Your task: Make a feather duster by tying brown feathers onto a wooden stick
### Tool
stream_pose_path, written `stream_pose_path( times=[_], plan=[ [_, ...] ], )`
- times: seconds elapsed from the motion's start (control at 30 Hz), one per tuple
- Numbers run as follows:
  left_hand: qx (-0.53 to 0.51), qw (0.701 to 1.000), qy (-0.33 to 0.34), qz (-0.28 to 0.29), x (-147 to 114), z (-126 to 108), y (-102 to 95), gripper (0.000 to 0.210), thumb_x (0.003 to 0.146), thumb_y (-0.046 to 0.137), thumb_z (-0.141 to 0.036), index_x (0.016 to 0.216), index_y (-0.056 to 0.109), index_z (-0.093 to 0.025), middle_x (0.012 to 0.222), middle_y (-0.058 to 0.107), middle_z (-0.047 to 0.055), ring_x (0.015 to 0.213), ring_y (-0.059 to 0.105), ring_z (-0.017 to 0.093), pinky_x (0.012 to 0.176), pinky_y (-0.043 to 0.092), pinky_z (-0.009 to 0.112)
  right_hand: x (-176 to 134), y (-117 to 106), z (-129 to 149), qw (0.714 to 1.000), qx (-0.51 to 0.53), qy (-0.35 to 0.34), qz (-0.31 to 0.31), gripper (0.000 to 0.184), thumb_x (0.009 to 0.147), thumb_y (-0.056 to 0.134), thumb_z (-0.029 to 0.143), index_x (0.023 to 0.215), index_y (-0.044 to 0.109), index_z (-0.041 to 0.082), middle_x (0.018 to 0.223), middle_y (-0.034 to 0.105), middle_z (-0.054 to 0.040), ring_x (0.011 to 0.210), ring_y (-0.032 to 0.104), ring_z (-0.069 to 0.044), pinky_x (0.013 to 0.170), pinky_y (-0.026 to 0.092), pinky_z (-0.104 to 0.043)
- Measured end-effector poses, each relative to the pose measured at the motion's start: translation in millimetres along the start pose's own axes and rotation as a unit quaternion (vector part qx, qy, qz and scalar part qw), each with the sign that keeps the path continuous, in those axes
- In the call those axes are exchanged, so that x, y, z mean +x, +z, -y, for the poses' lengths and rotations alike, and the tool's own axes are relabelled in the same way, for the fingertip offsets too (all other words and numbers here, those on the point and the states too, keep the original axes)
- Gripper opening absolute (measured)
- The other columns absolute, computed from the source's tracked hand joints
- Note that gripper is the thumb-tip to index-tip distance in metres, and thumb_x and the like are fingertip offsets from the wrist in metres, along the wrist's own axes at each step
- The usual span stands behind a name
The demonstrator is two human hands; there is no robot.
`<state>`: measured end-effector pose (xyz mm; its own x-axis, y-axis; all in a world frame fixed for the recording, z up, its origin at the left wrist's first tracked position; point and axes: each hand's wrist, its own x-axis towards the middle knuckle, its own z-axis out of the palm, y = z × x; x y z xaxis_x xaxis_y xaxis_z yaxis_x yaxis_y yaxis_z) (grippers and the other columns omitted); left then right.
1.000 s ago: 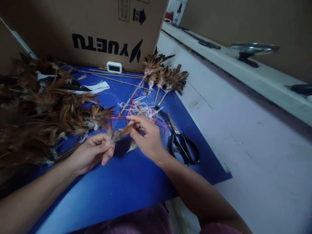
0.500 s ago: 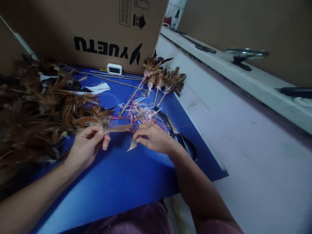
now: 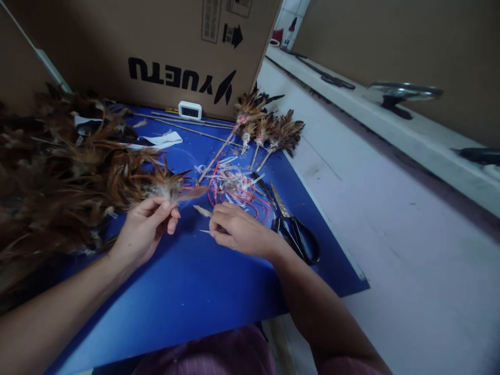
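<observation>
My left hand pinches a small bunch of brown feathers at its fluffy grey base, between thumb and fingertips. One long feather sticks out from that bunch toward the right. To its right, my right hand is closed with curled fingers, and a pale feather tip shows at its knuckles. A thin white point pokes out below the same fingers; most of what they hold is hidden. Just beyond the right hand lies a tangle of pink and white strips. Black-handled scissors rest beside the right wrist.
A large heap of brown feathers covers the left of the blue table. Feather bundles on sticks lie at the back right. A small white digital clock stands before a cardboard box. A pale wall runs along the right.
My right hand has drawn its fingers in, and the pale feather tip that hung below them now points left. The left hand still pinches its feathers. The whole view has shifted slightly.
</observation>
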<state>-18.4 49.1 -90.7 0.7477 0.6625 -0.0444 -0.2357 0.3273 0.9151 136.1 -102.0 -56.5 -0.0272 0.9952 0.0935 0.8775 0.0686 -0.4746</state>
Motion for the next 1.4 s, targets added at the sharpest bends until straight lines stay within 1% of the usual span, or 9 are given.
stream_pose_path(
  times=[0.17, 0.27, 0.37, 0.47, 0.67, 0.8, 0.87, 1.07, 1.4],
  plan=[
    [0.017, 1.000, -0.009, -0.002, 0, 1, 2.1, 0.023, 0.067, 0.079, -0.029, 0.069, 0.061, -0.015, 0.061, 0.065, 0.000, 0.043, 0.052, 0.007, 0.044, 0.042, 0.018, -2, -1, 0, 0.970, 0.211, 0.040, -0.114, 0.003, 0.084, 0.055, 0.015, 0.083, 0.057, 0.016, 0.079, 0.062, -0.0004, 0.073, 0.057, -0.010, 0.071, 0.046, -0.024],
    [0.032, 0.999, -0.004, 0.000, 0, 1, 2.8, 0.023, 0.066, 0.079, -0.031, 0.069, 0.061, -0.015, 0.060, 0.065, 0.000, 0.043, 0.052, 0.007, 0.045, 0.042, 0.019, -1, 2, -1, 0.929, 0.326, 0.075, -0.160, 0.006, 0.081, 0.061, 0.020, 0.083, 0.059, 0.015, 0.071, 0.062, 0.0010, 0.065, 0.059, -0.009, 0.063, 0.049, -0.023],
    [0.055, 0.998, 0.011, 0.015, -1, 3, 1.3, 0.023, 0.068, 0.077, -0.032, 0.069, 0.062, -0.015, 0.061, 0.065, 0.000, 0.043, 0.052, 0.008, 0.045, 0.042, 0.020, 1, 4, -3, 0.875, 0.439, 0.079, -0.188, 0.019, 0.078, 0.066, 0.023, 0.096, 0.062, 0.016, 0.073, 0.065, 0.0004, 0.062, 0.061, -0.009, 0.057, 0.052, -0.023],
    [0.101, 0.993, 0.049, 0.042, -2, 6, -2.0, 0.018, 0.074, 0.072, -0.031, 0.070, 0.064, -0.015, 0.063, 0.065, 0.001, 0.046, 0.053, 0.009, 0.046, 0.042, 0.021, 2, 1, -7, 0.854, 0.462, 0.074, -0.230, 0.023, 0.077, 0.067, 0.025, 0.098, 0.066, 0.017, 0.076, 0.066, 0.0000, 0.058, 0.059, -0.008, 0.053, 0.052, -0.023],
    [0.307, 0.930, 0.169, 0.114, -8, 2, -6.1, 0.019, 0.085, 0.059, -0.022, 0.069, 0.070, -0.019, 0.059, 0.064, 0.000, 0.051, 0.057, 0.011, 0.055, 0.045, 0.023, 2, -4, -13, 0.887, 0.321, 0.102, -0.316, 0.009, 0.080, 0.065, 0.022, 0.085, 0.070, 0.017, 0.076, 0.064, -0.0007, 0.065, 0.057, -0.009, 0.062, 0.048, -0.023],
    [0.397, 0.850, 0.313, 0.147, -11, -2, -9.2, 0.017, 0.081, 0.060, -0.013, 0.080, 0.073, -0.024, 0.066, 0.069, -0.001, 0.058, 0.061, 0.012, 0.058, 0.046, 0.021, 1, -3, -6, 0.937, 0.188, 0.042, -0.292, 0.008, 0.083, 0.062, 0.019, 0.083, 0.069, 0.017, 0.075, 0.062, -0.0006, 0.070, 0.056, -0.010, 0.067, 0.046, -0.024],
    [0.415, 0.827, 0.350, 0.146, -12, -3, -10.0, 0.020, 0.079, 0.061, -0.011, 0.084, 0.074, -0.025, 0.071, 0.071, 0.000, 0.061, 0.064, 0.012, 0.060, 0.047, 0.020, -1, -2, -2, 0.951, 0.144, 0.003, -0.275, 0.009, 0.085, 0.059, 0.019, 0.084, 0.068, 0.017, 0.074, 0.061, -0.0007, 0.067, 0.054, -0.009, 0.066, 0.045, -0.024],
    [0.428, 0.824, 0.354, 0.112, -16, -3, -10.7, 0.018, 0.080, 0.062, -0.019, 0.085, 0.076, -0.031, 0.079, 0.074, 0.002, 0.069, 0.069, 0.016, 0.066, 0.052, 0.023, -4, 2, 3, 0.963, 0.107, -0.082, -0.231, 0.013, 0.089, 0.051, 0.016, 0.089, 0.064, 0.016, 0.082, 0.062, -0.0039, 0.076, 0.056, -0.011, 0.070, 0.047, -0.025],
    [0.462, 0.807, 0.348, 0.123, -17, 1, -14.5, 0.021, 0.084, 0.056, -0.024, 0.083, 0.075, -0.031, 0.076, 0.074, 0.002, 0.066, 0.068, 0.017, 0.063, 0.052, 0.025, -3, 7, 7, 0.973, 0.100, -0.090, -0.190, 0.015, 0.087, 0.050, 0.012, 0.089, 0.063, 0.018, 0.085, 0.063, -0.0039, 0.079, 0.058, -0.013, 0.073, 0.048, -0.027]
  ],
)
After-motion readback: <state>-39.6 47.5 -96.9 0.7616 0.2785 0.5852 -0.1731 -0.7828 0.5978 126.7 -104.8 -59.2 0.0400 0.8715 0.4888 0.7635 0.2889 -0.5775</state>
